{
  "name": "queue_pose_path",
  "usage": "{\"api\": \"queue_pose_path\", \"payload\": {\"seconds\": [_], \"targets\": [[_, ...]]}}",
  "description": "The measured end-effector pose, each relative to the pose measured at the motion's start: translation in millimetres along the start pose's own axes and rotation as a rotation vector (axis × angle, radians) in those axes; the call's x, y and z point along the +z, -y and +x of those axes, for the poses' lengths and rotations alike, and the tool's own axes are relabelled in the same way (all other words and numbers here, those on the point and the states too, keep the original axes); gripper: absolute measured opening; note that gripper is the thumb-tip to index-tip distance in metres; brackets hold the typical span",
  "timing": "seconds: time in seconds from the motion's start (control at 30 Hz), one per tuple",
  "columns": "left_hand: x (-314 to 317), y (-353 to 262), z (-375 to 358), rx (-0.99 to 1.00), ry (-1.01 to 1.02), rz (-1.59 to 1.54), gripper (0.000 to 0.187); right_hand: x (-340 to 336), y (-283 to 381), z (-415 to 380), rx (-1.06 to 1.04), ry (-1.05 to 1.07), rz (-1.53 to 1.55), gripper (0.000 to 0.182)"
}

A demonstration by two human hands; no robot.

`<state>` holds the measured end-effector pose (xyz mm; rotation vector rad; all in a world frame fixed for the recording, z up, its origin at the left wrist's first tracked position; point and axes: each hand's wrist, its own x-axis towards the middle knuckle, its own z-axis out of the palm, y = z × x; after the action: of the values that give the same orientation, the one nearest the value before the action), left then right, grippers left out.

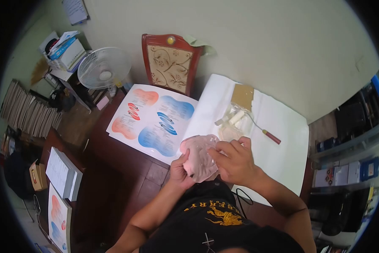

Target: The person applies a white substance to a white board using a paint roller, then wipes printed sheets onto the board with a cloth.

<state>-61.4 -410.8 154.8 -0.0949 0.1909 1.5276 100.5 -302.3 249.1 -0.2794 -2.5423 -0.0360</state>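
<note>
Black cloth is nearest: one shirt (pixel 193 206) with yellow lettering and one yellow figure; one cross pendant (pixel 207 242) hangs over it. Hands present: two. Pink items: one, soft-looking and glossy, with one small dark mark near its lower edge.

The left hand (pixel 179 173) is closed around the lower left edge of the pink item (pixel 199 157), thumb lying on its upper face. The right hand (pixel 236 160) is part-curled, fingertips touching the item's right side; whether they pinch it cannot be told. The item thus lies between the two hands, above the person's lap.

Beyond the hands, one large white sheet (pixel 278 168) covers the right part of the table. On it: one tool (pixel 271 136) with a red handle and thin metal shaft; one clump of pale pieces (pixel 236 119), number not distinguishable; and one brown piece (pixel 242 97) at the clump's far end. To the left lies one printed sheet (pixel 151 120) bearing two large orange shapes and two large blue ones.

Farther off: one wooden chair (pixel 169 65) with a patterned back, and one white fan (pixel 105 69) left of it.
</note>
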Motion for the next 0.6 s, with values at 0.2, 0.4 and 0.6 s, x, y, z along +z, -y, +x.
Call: {"api": "queue_pose_path", "payload": {"seconds": [0.2,0.4,0.6], "targets": [[11,11,19,0.21,0.241,0.094,0.053,1,-2,17,-0.008,0.051,0.022,0.036],[9,36,33,0.324,-0.034,0.26,0.043,5,-17,6,-0.026,0.255,0.048,0.025],[27,61,33,0.522,-0.247,0.325,0.026,9,-24,-11,-0.085,0.187,0.098,0.016]]}}
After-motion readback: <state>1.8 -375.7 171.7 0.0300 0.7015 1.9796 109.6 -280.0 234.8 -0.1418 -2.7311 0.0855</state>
